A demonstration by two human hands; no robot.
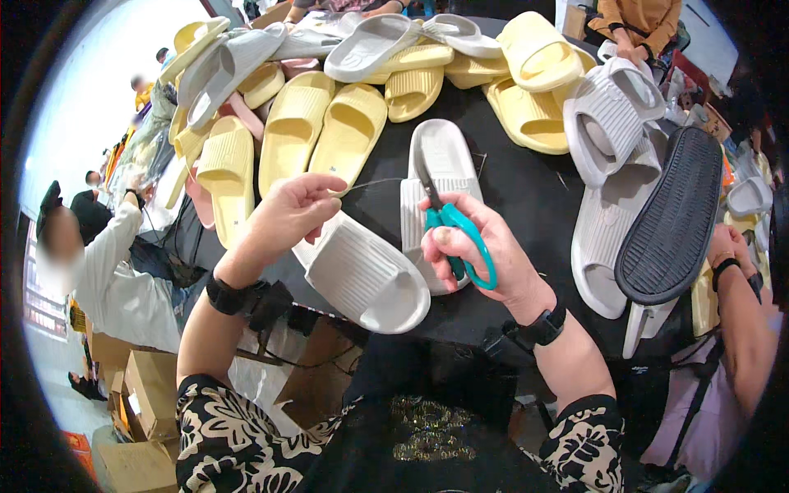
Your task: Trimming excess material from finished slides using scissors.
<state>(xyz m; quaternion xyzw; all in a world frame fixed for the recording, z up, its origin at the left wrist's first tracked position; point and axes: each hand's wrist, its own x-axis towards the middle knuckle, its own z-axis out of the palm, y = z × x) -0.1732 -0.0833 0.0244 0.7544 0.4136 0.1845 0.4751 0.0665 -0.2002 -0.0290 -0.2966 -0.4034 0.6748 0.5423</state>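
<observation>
My right hand (514,259) is wrapped round a pair of scissors (477,242) with teal handles. Their dark blades point away from me, over a grey slide slipper (445,146) lying toe toward me. Left of it, my left hand (283,215) pinches the end of a thin strand (374,182), which runs across to the edge of that slipper near the blades. Whether the strand is fixed to the slipper I cannot tell. A second grey slipper (370,279) lies at an angle just below my left fingers, its heel end partly hidden by them.
Yellow slippers (349,127) and grey slippers (374,45) are heaped along the far side of the black table (518,197). At right, a slipper rests black sole up (670,218) on grey ones. People sit on both sides; cardboard boxes (152,394) stand at lower left.
</observation>
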